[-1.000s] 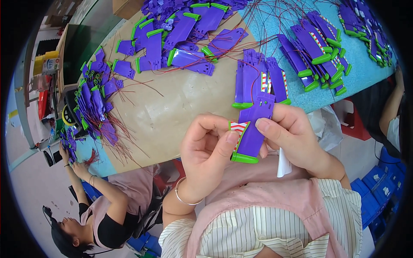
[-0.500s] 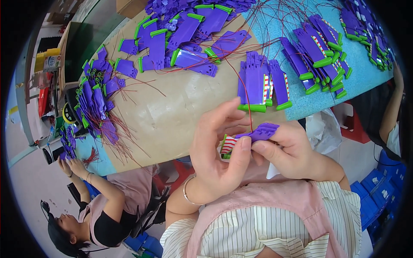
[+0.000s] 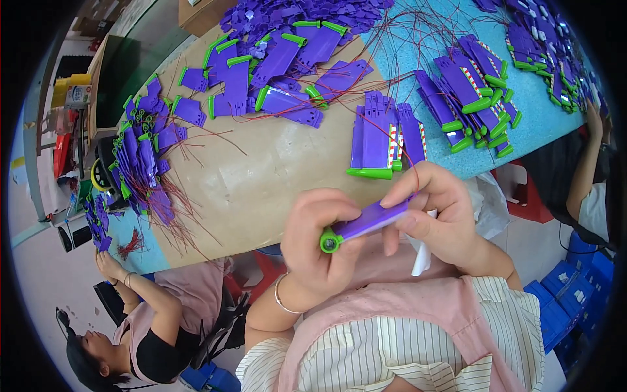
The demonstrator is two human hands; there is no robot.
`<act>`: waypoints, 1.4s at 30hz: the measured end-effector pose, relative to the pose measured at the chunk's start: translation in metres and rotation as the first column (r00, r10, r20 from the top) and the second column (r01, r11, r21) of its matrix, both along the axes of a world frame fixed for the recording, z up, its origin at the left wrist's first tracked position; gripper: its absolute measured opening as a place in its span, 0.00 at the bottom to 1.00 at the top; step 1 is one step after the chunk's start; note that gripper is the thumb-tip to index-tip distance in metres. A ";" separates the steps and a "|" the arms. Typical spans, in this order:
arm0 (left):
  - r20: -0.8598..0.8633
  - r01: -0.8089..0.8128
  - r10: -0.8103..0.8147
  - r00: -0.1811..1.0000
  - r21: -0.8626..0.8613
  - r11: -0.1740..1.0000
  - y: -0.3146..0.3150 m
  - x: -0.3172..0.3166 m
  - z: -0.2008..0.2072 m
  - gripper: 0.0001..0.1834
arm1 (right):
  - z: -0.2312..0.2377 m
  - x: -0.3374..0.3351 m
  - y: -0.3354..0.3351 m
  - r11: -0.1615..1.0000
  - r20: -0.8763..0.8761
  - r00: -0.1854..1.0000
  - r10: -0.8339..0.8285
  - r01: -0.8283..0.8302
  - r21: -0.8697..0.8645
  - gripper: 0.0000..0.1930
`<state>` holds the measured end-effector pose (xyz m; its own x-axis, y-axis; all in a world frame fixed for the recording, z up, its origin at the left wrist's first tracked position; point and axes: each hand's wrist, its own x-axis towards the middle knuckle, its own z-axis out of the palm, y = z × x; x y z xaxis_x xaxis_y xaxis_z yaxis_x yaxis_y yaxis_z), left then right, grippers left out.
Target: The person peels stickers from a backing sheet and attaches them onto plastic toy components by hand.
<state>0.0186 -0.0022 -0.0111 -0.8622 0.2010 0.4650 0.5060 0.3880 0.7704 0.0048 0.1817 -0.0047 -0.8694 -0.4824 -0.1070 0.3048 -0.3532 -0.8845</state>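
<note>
In front of my chest I hold a purple plastic wing-shaped part (image 3: 373,218) with a green tube along one end, seen nearly edge-on. My left hand (image 3: 318,243) is closed round the green end, whose round opening faces me. The fingers of my right hand (image 3: 445,212) pinch the other end. A thin red wire runs up from the part by my right fingertips. A white slip of paper (image 3: 423,256) hangs under my right hand, and whether I grip it I cannot tell. Just beyond stand similar purple parts (image 3: 372,140) with green ends and red-and-white striped strips.
Purple parts with red wires (image 3: 144,157) lie at the table's left, more in a heap (image 3: 307,13) at the back. Finished-looking striped ones (image 3: 467,85) rest on the blue mat (image 3: 450,16) at right. Co-workers sit left and right. Blue bins (image 3: 562,294) stand at lower right.
The part has turned: its striped strip faced me before, and now its edge and round green end show. My left fingers have curled over the green end; my right hand has shifted along the part.
</note>
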 end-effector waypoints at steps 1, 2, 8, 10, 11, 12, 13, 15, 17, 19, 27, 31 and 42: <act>0.108 0.003 -0.016 0.994 0.118 0.993 0.005 0.001 0.000 0.13 | -0.001 0.000 -0.001 1.000 -0.002 1.000 0.000 0.000 0.002 0.10; 0.213 -0.006 -0.045 0.976 0.234 0.972 0.009 0.002 0.000 0.15 | -0.001 0.001 -0.002 0.999 -0.011 0.999 -0.035 0.035 0.004 0.10; 0.261 0.021 -0.061 0.963 0.153 0.988 0.017 0.002 0.013 0.15 | 0.001 0.004 -0.004 0.988 -0.047 0.987 -0.153 0.153 -0.004 0.09; 0.248 0.093 -0.110 0.962 0.082 0.992 0.014 0.002 0.011 0.16 | -0.002 0.004 0.000 0.986 -0.062 0.986 -0.152 0.156 0.061 0.08; 0.248 0.094 -0.111 0.962 0.080 0.992 0.014 0.003 0.011 0.16 | -0.008 0.004 0.000 0.985 -0.114 0.980 -0.161 0.166 0.039 0.08; 0.298 0.082 -0.109 0.948 0.102 0.991 0.014 0.006 0.011 0.17 | -0.012 0.004 0.001 0.984 -0.167 0.971 -0.171 0.177 0.017 0.09; 0.347 0.069 -0.108 0.932 0.123 0.990 0.015 0.007 0.011 0.17 | -0.011 0.003 0.003 0.984 -0.167 0.970 -0.174 0.179 0.015 0.09; 0.266 0.100 -0.116 0.957 0.072 0.992 0.018 0.002 0.011 0.19 | -0.005 0.001 0.007 0.976 -0.080 0.973 -0.218 0.220 0.014 0.13; 0.179 0.122 -0.123 0.976 0.019 0.992 0.022 -0.003 0.011 0.21 | -0.001 -0.003 0.009 0.958 0.024 0.958 -0.285 0.285 0.032 0.23; -0.037 0.085 -0.092 0.995 -0.161 0.983 0.027 -0.007 0.009 0.25 | -0.007 -0.005 0.008 0.895 0.051 0.894 -0.445 0.445 0.009 0.30; -0.036 0.104 -0.118 0.992 -0.282 0.954 0.046 -0.018 -0.006 0.19 | -0.005 -0.003 0.029 0.903 0.070 0.906 -0.417 0.404 0.147 0.08; 0.169 0.285 -0.278 0.946 -0.018 0.958 0.050 0.001 0.005 0.13 | -0.001 -0.001 0.018 0.922 -0.110 0.935 -0.337 0.351 0.161 0.09; 0.069 -0.022 0.031 0.997 -0.122 0.992 0.034 -0.012 0.007 0.11 | -0.013 -0.008 0.016 0.951 -0.265 0.960 -0.095 0.166 0.259 0.04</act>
<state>0.0066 0.0321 -0.0042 -0.8976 0.2290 0.3766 0.4405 0.4934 0.7500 -0.0032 0.1974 -0.0174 -0.9385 -0.3452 0.0058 0.0328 -0.1060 -0.9938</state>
